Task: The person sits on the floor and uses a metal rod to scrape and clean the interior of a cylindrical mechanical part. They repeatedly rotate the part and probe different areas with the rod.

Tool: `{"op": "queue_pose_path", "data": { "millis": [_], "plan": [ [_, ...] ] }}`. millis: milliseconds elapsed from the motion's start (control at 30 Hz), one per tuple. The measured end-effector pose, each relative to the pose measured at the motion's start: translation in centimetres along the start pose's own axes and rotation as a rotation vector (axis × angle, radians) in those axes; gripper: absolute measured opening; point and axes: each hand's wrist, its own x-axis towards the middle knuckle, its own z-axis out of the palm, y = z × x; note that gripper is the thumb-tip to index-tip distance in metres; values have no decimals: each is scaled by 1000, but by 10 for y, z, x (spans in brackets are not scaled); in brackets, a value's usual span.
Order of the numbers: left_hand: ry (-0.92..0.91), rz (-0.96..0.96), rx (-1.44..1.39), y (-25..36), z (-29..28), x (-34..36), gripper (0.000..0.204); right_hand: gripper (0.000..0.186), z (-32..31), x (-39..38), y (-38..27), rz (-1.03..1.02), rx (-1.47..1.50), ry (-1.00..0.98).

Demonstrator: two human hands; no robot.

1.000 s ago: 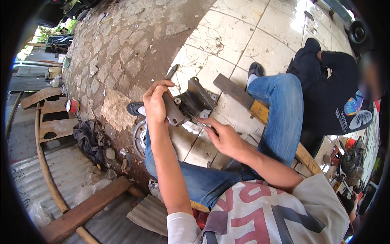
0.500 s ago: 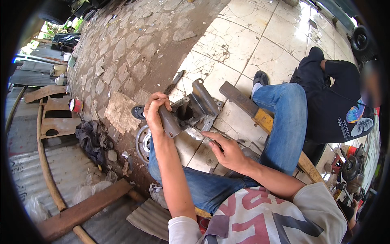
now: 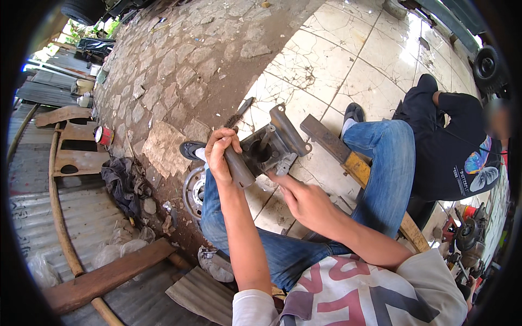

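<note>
My left hand (image 3: 222, 156) grips the curved side flange of a grey metal bracket (image 3: 255, 145), held up between my knees. A round dark opening shows in its middle, and holed ears stand out at the far right side. My right hand (image 3: 306, 202) is closed, its index finger reaching to the bracket's near edge; whatever lies in its fingers is hidden. Just beyond my left hand a brush (image 3: 239, 112) with dark bristles and a dark handle shows against the floor; I cannot tell whether it touches the hand.
A rusty and yellow metal beam (image 3: 331, 140) runs beside my right leg. A silver wheel rim (image 3: 194, 191) stands by my left leg. On the right sits another person in black (image 3: 446, 138). Flattened cardboard (image 3: 169, 149) lies on the stone ground, near a red-and-white can (image 3: 103, 136).
The bracket has turned in my left hand, showing more of its inner face. My right index finger has come up to its edge, and the thin metal tool seen there before no longer shows.
</note>
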Motion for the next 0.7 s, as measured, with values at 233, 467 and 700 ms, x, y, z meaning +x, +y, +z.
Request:
{"op": "queue_pose_path", "data": {
  "millis": [233, 467, 700],
  "plan": [
    [-23, 46, 32, 0, 5, 4, 37, 34, 14, 10, 10, -61, 70, 97],
    [50, -69, 79, 4, 7, -1, 61, 35, 20, 4, 7, -15, 98, 98],
    [25, -49, 168, 6, 14, 6, 66, 32, 27, -15, 15, 76, 321, 75]
  ]
}}
